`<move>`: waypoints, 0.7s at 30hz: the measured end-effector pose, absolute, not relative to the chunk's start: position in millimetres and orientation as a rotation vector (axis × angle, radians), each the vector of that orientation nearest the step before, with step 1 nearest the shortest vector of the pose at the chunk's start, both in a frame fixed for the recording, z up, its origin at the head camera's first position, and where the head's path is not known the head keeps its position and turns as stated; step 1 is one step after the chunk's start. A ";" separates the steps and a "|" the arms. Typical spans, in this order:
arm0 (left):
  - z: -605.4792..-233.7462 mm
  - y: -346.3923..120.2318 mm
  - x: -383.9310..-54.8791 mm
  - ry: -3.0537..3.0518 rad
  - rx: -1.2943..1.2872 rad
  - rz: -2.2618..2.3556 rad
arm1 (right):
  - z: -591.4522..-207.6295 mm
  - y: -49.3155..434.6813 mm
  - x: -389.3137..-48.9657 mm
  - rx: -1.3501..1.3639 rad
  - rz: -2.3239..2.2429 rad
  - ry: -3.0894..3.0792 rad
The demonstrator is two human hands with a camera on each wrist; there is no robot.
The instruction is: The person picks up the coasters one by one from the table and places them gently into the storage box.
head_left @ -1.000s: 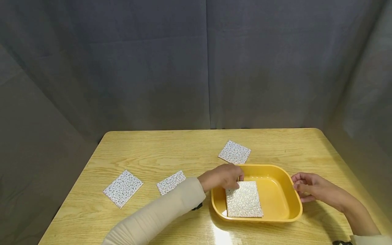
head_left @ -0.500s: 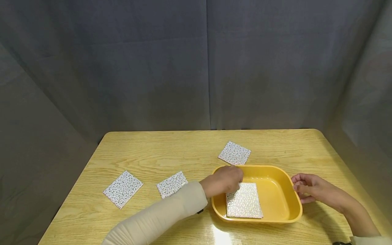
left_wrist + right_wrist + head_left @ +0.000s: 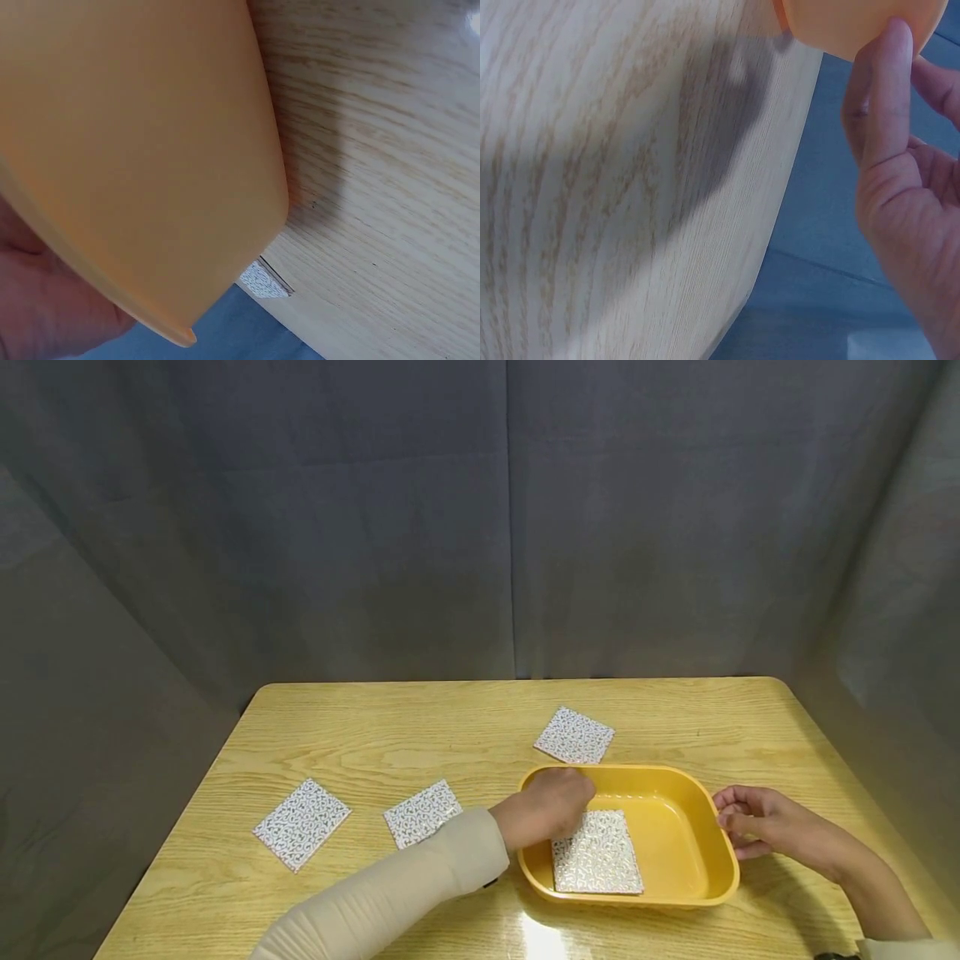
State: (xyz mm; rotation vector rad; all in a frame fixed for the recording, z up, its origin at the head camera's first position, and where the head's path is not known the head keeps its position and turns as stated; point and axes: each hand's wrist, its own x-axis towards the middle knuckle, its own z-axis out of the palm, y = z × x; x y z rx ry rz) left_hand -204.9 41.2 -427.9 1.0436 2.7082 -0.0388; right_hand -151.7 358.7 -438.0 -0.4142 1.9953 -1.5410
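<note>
My left hand (image 3: 553, 803) reaches over the left rim of a yellow tray (image 3: 693, 843). Its curled fingers grip the far-left corner of a white patterned tile (image 3: 600, 856) lying in the tray's left half; the fingertips are hidden beneath the hand. The left wrist view shows the tray's outer wall (image 3: 150, 150), with part of the left hand (image 3: 52, 307) beyond the rim. At the tray's right end, my right hand (image 3: 765, 822) holds the rim with thumb and curled fingers. In the right wrist view, a digit of the right hand (image 3: 907, 180) touches the tray's wall (image 3: 840, 26).
Two similar tiles, a left tile (image 3: 302, 824) and a middle tile (image 3: 422, 812), lie on the wooden table (image 3: 420, 718). A third tile (image 3: 575, 735) lies just behind the tray. Dark grey curtains (image 3: 375, 527) stand behind and beside the table.
My left hand has turned slightly and sunk lower at the tile's corner, hiding its fingertips. The tile and tray have barely shifted. My right hand stays at the rim.
</note>
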 end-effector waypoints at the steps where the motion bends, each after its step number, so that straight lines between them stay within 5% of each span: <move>1: -427.1 40.7 -204.3 2.713 1.051 -0.035 | -438.4 359.1 -151.6 -0.414 -1.541 1.995; 21: -356.1 -49.7 -233.6 2.734 0.831 0.733 | -437.3 359.4 -153.4 -0.402 -1.515 2.009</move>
